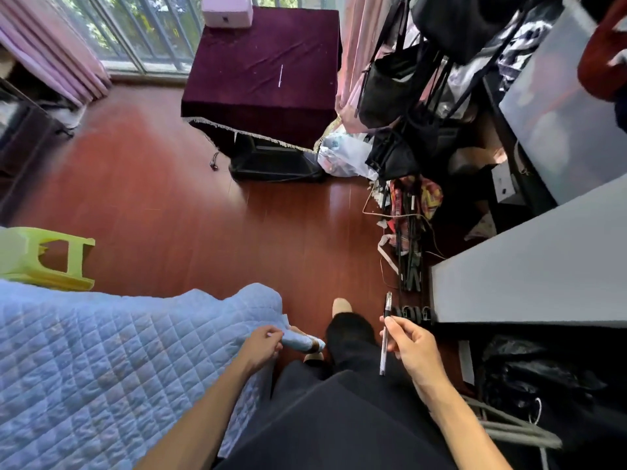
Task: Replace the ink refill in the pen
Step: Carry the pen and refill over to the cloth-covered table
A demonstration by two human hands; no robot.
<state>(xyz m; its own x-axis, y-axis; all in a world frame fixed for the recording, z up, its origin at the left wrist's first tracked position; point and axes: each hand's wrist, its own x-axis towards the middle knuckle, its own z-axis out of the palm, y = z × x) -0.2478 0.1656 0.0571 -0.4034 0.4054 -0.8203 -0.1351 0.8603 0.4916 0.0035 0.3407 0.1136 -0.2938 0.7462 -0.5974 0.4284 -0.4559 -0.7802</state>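
A clear-barrelled pen [385, 334] with a black cap end stands nearly upright in my right hand [412, 347], which grips it around the middle, low and right of centre. My left hand [263, 344] pinches the corner of the light blue quilt [101, 351] at the bed's edge. A thin white stick [280, 75], possibly a refill, lies on the dark purple cloth of the table [264, 69] far ahead, well away from both hands.
Red wooden floor stretches ahead. A yellow plastic stool [47, 257] stands at the left. A grey desk top [529, 276] and hanging black bags [400, 83] crowd the right. My legs in black trousers [339, 412] fill the bottom centre.
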